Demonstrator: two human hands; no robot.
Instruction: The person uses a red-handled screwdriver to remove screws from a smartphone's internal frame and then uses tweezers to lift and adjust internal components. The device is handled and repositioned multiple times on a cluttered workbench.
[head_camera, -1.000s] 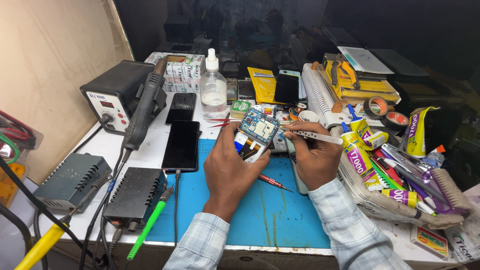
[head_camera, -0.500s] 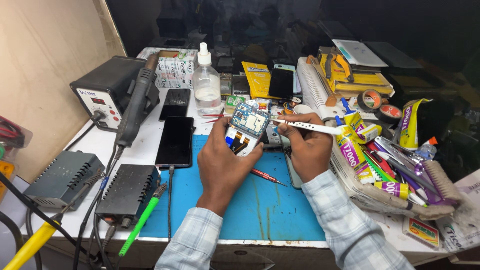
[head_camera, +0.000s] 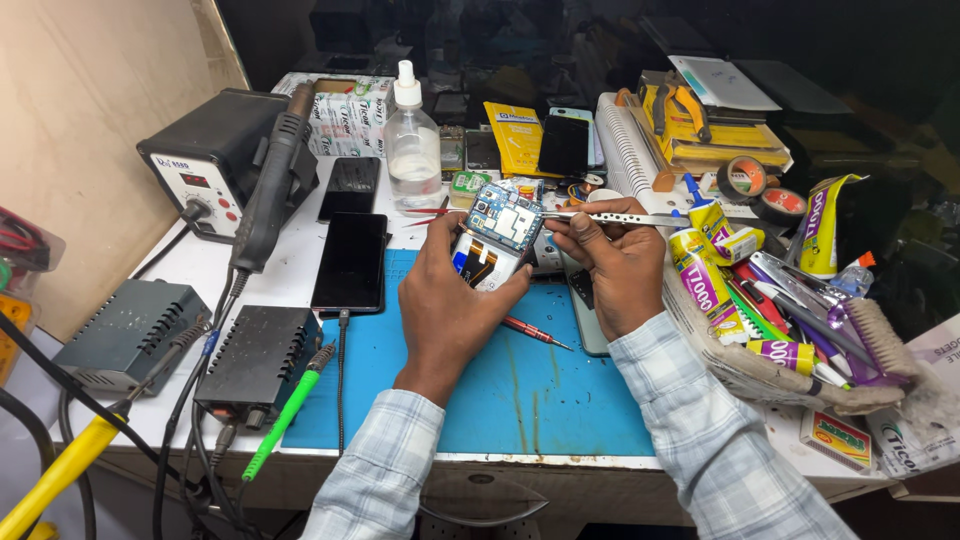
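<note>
Since the earlier frame both hands have drifted slightly toward the middle of the desk (head_camera: 190, 275), with the opened phone (head_camera: 495, 240) kept tilted up between them. Left hand (head_camera: 450, 295) is closed around the lower part of that phone, fingers wrapped behind it and thumb along its side, so the exposed circuit board and a dark part with an orange strip face the camera. Right hand (head_camera: 610, 262) is pinched shut on a pair of metal tweezers (head_camera: 610, 216), which lie nearly level, their thin end reaching the phone's upper right edge. Both hands hover over a blue work mat (head_camera: 560, 395), where a small red-handled screwdriver (head_camera: 530, 331) lies just beneath the wrists. Left of the mat a black smartphone (head_camera: 351, 262) rests face up with a cable in its lower end, another dark phone (head_camera: 353, 187) beyond it. A clear spray bottle (head_camera: 413, 150) stands behind, and a grey soldering station (head_camera: 205, 160) sits at the far left. At right, a basket (head_camera: 740, 375) brims with glue tubes and pens.
</note>
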